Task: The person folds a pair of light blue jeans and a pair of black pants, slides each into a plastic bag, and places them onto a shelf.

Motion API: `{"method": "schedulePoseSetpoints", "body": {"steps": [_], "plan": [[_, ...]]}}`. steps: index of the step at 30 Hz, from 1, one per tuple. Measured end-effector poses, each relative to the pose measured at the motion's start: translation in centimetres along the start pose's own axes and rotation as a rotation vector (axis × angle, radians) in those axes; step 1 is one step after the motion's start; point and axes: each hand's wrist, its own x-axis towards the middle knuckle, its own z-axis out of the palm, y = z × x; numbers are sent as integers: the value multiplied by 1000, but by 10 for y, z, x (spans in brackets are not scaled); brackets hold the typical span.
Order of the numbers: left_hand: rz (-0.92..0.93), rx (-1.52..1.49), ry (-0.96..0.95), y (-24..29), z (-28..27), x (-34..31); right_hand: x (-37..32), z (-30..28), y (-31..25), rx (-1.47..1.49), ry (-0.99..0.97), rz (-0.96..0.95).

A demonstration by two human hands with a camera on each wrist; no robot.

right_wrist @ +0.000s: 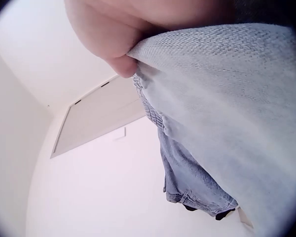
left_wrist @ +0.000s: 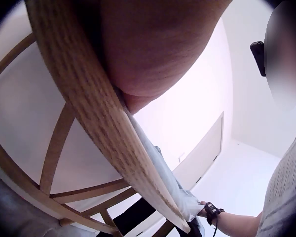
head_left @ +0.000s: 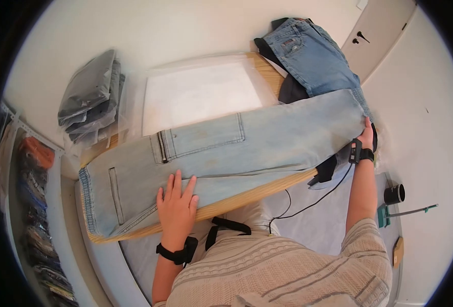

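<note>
Light-blue jeans (head_left: 288,128) lie lengthwise across the table, with an elastic waistband (head_left: 87,202) at the left end. A zipped pocket (head_left: 206,137) faces up near their middle. My left hand (head_left: 178,204) rests with fingers extended on the near part of the jeans, by the table's front edge. At the far right end, my right hand (head_left: 365,137) grips the edge of a leg. In the right wrist view, its fingers (right_wrist: 123,64) hold the pale denim (right_wrist: 222,98), which slopes down from them. The underside of this grip is partly hidden.
A wooden table edge (head_left: 257,192) runs below the jeans. Behind them lies a white sheet in clear plastic (head_left: 201,89). Bagged dark clothes (head_left: 91,92) are stacked at left; darker blue jeans (head_left: 313,56) lie at back right. A cable (head_left: 308,207) hangs from my right wrist.
</note>
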Motion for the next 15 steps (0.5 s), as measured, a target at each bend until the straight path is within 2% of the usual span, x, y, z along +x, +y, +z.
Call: {"method": "schedulePoseSetpoints", "body": {"steps": [2,7,14,15], "plan": [[5,-20,12,0,0,0,-16,16,-2,-1,47,-16],[-5,-32,5,1,-2,0,-33,51,-9,-94,-28,-20],[14,-38,12,0,-2,0,-119,174,7,-407,-174,-242],[4,-38,-5,0,-2,0,-133,188,16,-414,-170,-223]]}}
